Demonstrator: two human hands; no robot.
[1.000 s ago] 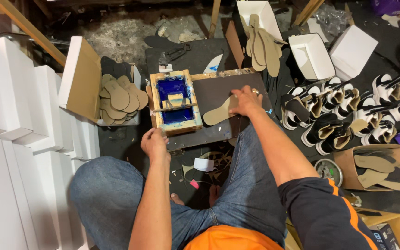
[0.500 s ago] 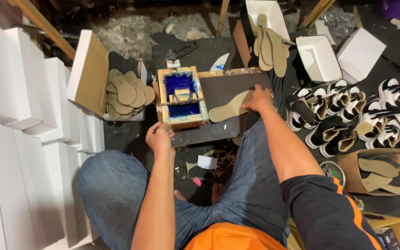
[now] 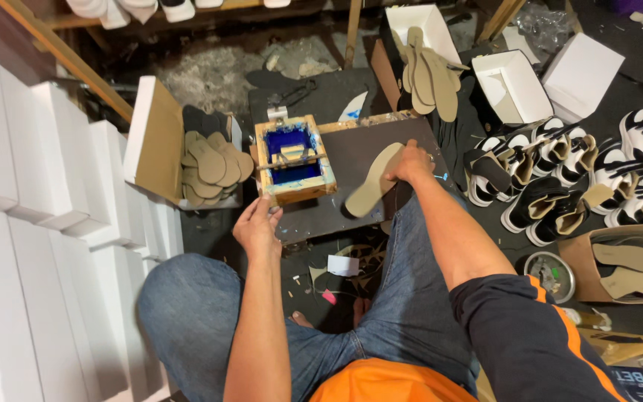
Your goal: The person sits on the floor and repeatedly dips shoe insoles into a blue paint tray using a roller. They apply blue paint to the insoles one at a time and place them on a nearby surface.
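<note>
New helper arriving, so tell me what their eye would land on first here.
The blue-inked wooden screen frame at centre, on the dark board. The right hand presses a tan insole beside it; the left hand hovers just below the frame. Black-and-white shoes crowd the right.

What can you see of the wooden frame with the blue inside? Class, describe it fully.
The frame is a small square box of pale wood, its inner walls and floor stained deep blue, with blue smears on the rim. A thin bar crosses its middle, and a pale piece lies inside. It sits flat at the left end of a dark board, a small metal fitting at its far edge. The left hand hovers just near its front corner; whether they touch is unclear. The right hand holds an insole beside it.
</note>
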